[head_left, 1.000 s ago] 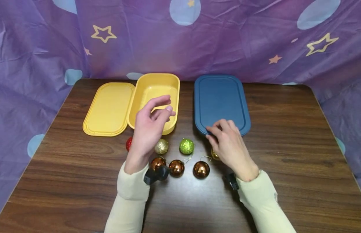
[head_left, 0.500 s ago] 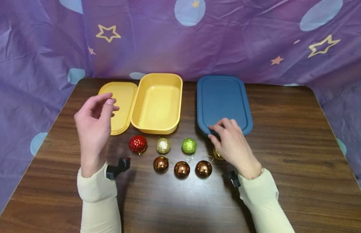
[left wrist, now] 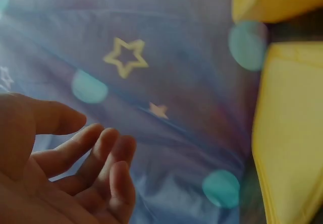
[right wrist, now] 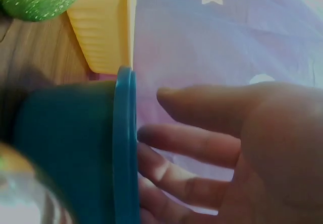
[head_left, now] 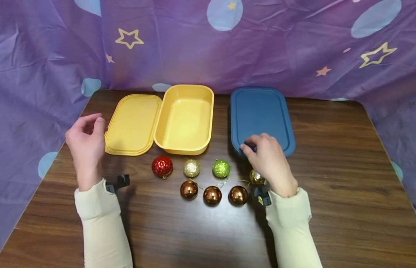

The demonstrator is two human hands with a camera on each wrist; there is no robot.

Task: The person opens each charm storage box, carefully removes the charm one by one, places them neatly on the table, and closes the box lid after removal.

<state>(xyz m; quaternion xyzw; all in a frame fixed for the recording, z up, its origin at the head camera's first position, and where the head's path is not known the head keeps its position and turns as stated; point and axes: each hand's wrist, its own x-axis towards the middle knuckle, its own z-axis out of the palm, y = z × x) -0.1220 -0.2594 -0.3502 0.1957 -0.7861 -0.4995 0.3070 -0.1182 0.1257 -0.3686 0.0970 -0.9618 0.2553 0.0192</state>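
My left hand (head_left: 86, 143) hovers left of the flat yellow lid (head_left: 134, 124), fingers loosely curled with nothing between them. In the left wrist view its fingertips (left wrist: 103, 135) stand a little apart from the thumb. My right hand (head_left: 267, 160) is over the front edge of the blue lidded container (head_left: 261, 111). Seen from the right wrist, its fingers (right wrist: 189, 146) reach the top of the blue lid (right wrist: 125, 148), while the thumb stays off the rim. Beneath that hand, a gold ball ornament (head_left: 256, 177) is partly covered.
An uncovered yellow container (head_left: 184, 123) stands between the two lids. In front lie a red glitter ornament (head_left: 162, 166), a pale gold one (head_left: 191, 168), a green one (head_left: 221, 169) and several shiny brown ones (head_left: 212, 195). A purple starry cloth (head_left: 194, 48) hangs behind the table.
My left hand has moved left, from over the yellow container across its lid to the lid's far side. My right hand has stayed by the blue lid's front edge, its thumb and fingers shifting slightly.
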